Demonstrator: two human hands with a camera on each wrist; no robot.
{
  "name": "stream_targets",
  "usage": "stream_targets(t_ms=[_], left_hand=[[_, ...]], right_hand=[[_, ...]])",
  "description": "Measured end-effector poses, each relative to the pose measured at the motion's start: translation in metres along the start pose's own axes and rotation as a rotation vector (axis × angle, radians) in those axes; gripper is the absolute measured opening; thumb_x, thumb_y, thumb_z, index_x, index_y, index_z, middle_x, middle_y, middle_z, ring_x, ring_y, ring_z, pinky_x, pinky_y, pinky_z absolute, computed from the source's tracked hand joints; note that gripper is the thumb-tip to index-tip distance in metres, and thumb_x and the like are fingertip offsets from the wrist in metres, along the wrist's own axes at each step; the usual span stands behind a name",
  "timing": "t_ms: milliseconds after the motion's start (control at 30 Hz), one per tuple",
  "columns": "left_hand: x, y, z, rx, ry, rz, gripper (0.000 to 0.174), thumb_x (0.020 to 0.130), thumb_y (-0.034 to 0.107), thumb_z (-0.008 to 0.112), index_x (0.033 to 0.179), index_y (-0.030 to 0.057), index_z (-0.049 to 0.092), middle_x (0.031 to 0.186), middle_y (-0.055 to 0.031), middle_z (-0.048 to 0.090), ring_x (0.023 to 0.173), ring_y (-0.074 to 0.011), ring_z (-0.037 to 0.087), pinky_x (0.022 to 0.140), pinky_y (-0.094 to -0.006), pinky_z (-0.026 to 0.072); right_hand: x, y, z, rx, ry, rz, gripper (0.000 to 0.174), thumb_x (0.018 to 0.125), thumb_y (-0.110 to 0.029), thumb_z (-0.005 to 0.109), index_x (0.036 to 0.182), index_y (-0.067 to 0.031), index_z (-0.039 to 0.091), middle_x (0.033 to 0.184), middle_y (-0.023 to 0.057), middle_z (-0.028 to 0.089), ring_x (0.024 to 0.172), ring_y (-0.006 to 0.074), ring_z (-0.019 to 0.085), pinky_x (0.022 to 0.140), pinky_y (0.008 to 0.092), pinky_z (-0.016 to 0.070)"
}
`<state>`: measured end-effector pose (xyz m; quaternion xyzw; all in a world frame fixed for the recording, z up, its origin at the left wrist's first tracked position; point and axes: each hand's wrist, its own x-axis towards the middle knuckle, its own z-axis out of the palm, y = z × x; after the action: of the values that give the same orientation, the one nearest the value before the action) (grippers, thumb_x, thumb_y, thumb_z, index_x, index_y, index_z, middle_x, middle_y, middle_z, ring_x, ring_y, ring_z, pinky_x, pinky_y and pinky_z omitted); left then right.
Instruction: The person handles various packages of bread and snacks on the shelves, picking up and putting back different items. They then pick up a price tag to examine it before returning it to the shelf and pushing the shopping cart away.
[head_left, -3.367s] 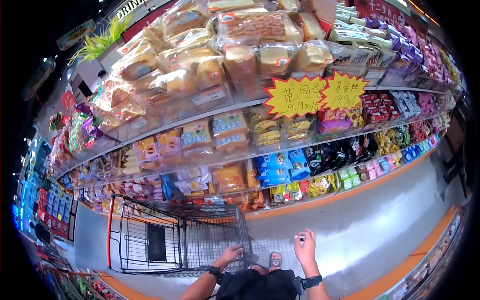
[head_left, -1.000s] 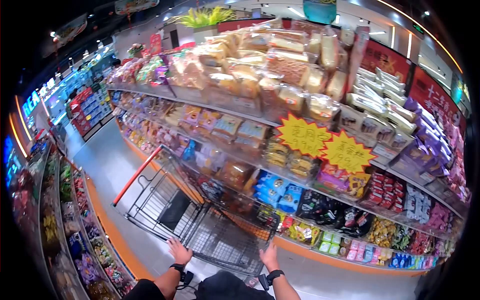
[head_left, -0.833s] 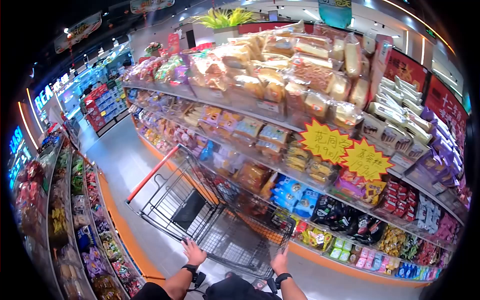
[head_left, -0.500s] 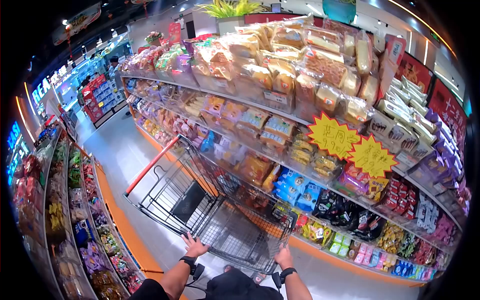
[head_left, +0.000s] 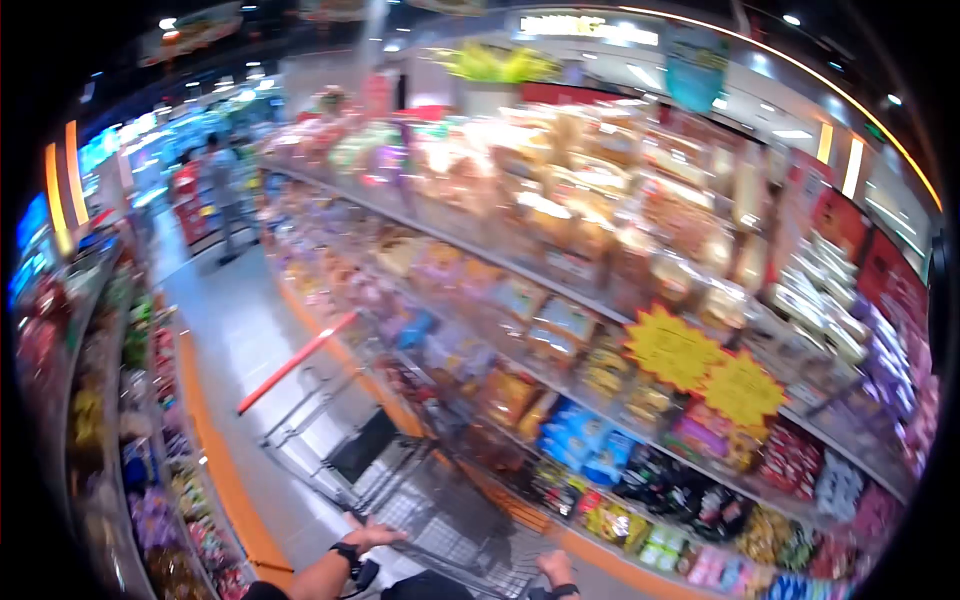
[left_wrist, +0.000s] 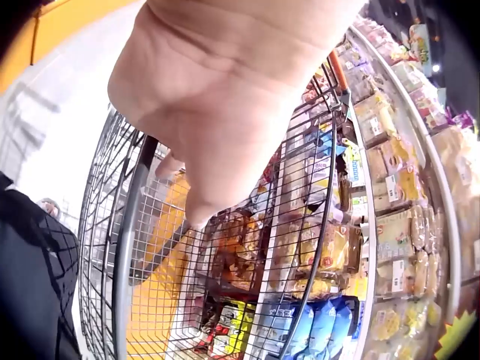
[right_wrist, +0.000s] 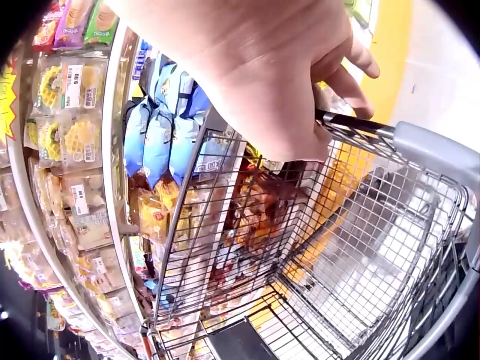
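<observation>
A wire shopping cart (head_left: 363, 447) with a red handle (head_left: 297, 362) at its far end stands between the shelves. Its near end faces me, and no goods show in the basket. My left hand (head_left: 372, 534) holds the near left corner; in the left wrist view the hand (left_wrist: 217, 112) covers the dark rim (left_wrist: 131, 225), thumb hanging inside the mesh. At the other near corner is my right hand (head_left: 556, 569). The right wrist view shows this hand (right_wrist: 277, 82) gripping the rim beside a grey corner piece (right_wrist: 435, 146), fingers over the outside.
Shelves of packaged bread (head_left: 570, 190) and snacks run along the right, close to the cart, with yellow price signs (head_left: 672, 347). Another shelf row (head_left: 140, 440) lines the left. A person (head_left: 222, 195) stands far down the tiled aisle (head_left: 215, 300).
Earlier the right hand was raised free and the left was by the cart; now both are on its near end. The cart has turned at an angle, the view has swung left, and a person has appeared.
</observation>
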<state>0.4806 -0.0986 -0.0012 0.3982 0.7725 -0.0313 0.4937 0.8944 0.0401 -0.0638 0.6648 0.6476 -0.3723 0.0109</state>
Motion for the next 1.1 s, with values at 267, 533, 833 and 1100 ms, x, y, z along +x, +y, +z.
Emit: stream_targets(t_ms=[267,533,833,1100], left_hand=[[0.001,0.014,-0.032,-0.895,0.024,-0.167,0.059,0.085,0.044,0.062,0.126,0.0030,0.051,0.140,-0.0184,0.040,0.131,-0.0243,0.024,0.105,-0.0354,0.0189],[-0.005,0.077,-0.109,-0.924,0.282,0.384,0.037,0.083,0.024,0.067,0.108,-0.0025,0.061,0.101,-0.0085,0.063,0.095,-0.0172,0.056,0.087,-0.0289,0.0413],[-0.007,0.119,-0.119,-0.926,0.155,0.537,0.021,0.088,0.016,0.061,0.100,-0.0017,0.064,0.097,-0.0054,0.064,0.094,-0.0130,0.056,0.085,-0.0258,0.0415],[0.011,0.137,-0.120,-0.874,0.154,0.545,0.027,0.086,0.022,0.066,0.100,-0.0011,0.064,0.092,-0.0028,0.064,0.088,-0.0101,0.056,0.080,-0.0261,0.0430]], right_hand=[[0.020,0.017,0.021,0.144,-0.121,-0.062,0.045,0.075,-0.039,0.063,0.100,-0.0018,0.067,0.097,0.0236,0.065,0.094,0.0375,0.064,0.081,0.0398,0.0501],[-0.033,-0.165,-0.243,0.139,0.815,-0.531,0.025,0.084,-0.023,0.060,0.094,-0.0009,0.064,0.087,0.0211,0.065,0.080,0.0377,0.064,0.072,0.0418,0.0504],[-0.110,-0.226,-0.433,-0.032,1.262,-0.456,0.022,0.082,-0.019,0.064,0.098,-0.0040,0.062,0.080,0.0178,0.065,0.071,0.0348,0.063,0.064,0.0429,0.0498],[-0.081,-0.228,-0.429,-0.201,1.225,-0.545,0.033,0.085,-0.021,0.059,0.116,-0.0111,0.060,0.080,0.0215,0.064,0.074,0.0352,0.064,0.064,0.0453,0.0507]])
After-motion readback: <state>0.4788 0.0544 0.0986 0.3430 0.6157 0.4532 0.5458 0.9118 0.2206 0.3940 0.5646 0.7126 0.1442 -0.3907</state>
